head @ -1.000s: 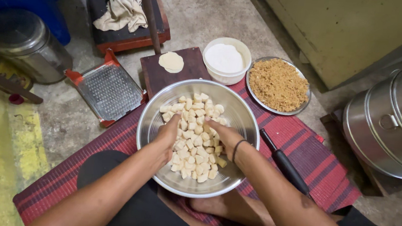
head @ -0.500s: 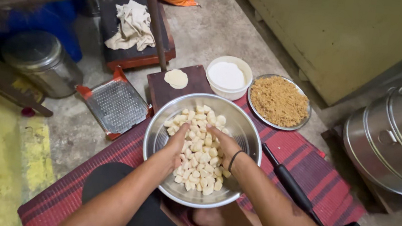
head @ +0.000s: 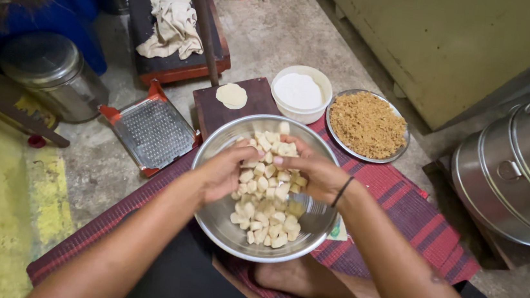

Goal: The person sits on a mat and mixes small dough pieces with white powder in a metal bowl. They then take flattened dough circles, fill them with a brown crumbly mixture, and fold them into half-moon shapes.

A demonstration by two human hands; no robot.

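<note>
A steel bowl (head: 219, 225) rests on my lap, filled with several small pale dough pieces (head: 263, 217). Both hands hover over the bowl and meet at its middle. My left hand (head: 224, 171) has its fingers curled around a dough piece. My right hand (head: 314, 172), with a black band on the wrist, pinches the same small piece from the other side. A flat round of dough (head: 232, 95) lies on a dark wooden board (head: 216, 115) just beyond the bowl.
A white bowl of flour (head: 300, 92) and a steel plate of brown crumbly filling (head: 367, 124) sit behind the bowl. A metal grater (head: 152, 133), a steel canister (head: 51, 80), a cloth (head: 172, 26) and stacked steamers (head: 522, 174) surround a red striped mat (head: 419, 225).
Both hands have lifted from among the dough pieces and come together over the bowl's far middle, holding a piece between them. The view has shifted slightly.
</note>
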